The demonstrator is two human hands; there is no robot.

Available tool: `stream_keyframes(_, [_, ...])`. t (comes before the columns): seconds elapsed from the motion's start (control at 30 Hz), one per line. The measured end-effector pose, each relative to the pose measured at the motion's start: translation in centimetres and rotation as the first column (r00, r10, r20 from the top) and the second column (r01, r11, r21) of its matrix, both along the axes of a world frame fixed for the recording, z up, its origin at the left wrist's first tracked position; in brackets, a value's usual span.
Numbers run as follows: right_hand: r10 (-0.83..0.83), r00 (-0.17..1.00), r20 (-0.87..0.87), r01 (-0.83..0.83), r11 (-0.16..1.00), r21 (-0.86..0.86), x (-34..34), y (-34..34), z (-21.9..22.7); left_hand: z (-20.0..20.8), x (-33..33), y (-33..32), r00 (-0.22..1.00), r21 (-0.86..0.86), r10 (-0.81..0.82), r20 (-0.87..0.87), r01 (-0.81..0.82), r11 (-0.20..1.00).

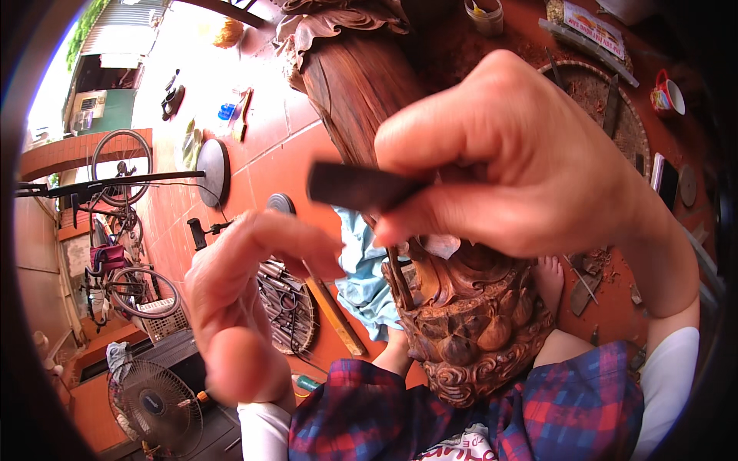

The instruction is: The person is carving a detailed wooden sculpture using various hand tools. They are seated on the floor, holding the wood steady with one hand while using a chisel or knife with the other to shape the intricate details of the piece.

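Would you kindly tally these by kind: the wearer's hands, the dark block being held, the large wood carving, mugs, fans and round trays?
Hands: 2 (left hand, right hand)
Dark block, in the right hand: 1
Large wood carving: 1
Red mug: 1
Fan: 1
Round trays: 2 (left tray, right tray)
Total: 8

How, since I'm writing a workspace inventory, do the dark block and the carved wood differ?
Size: the dark block fits in the right hand; the carved wood is far larger.
Look: the block appears plain and nearly black; the carved wood is reddish brown with swirls and rounded bumps.
Sharpness: the block is blurred; the carved wood shows clearer detail.
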State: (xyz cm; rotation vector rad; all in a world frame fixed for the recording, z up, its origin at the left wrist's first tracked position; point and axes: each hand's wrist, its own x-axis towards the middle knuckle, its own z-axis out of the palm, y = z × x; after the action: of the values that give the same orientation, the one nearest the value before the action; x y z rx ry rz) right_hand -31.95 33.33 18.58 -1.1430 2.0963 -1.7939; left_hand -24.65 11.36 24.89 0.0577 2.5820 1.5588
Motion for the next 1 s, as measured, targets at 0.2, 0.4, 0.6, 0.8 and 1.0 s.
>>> stream_keyframes(0.2, [0.120,0.962,0.246,-0.117,0.993,-0.027,-0.2,-2.8,-1.2,-6.9,0.8,0.6,0.997,-0.067,-0.059,-0.055,0.055,0.996])
stream_keyframes(0.4, [0.223,0.933,0.283,-0.108,0.922,-0.371,1.4,-6.2,-4.7,-11.0,2.6,0.6,0.989,-0.013,-0.128,-0.067,0.128,0.992])
stream_keyframes(0.6, [0.382,0.809,0.447,-0.100,0.839,-0.536,1.9,-7.4,-6.3,-11.4,2.8,0.0,0.992,-0.182,-0.099,-0.080,0.084,0.980])
stream_keyframes(0.8, [-0.155,0.928,-0.340,0.052,0.954,-0.294,0.6,-4.0,-6.9,-5.4,1.7,1.2,0.933,0.149,-0.070,0.354,0.018,0.989])
stream_keyframes(1.0, [-0.211,0.868,-0.450,0.190,0.978,-0.092,3.7,-0.4,-6.3,-7.8,4.9,3.4,0.863,0.461,-0.464,0.201,0.334,0.822])
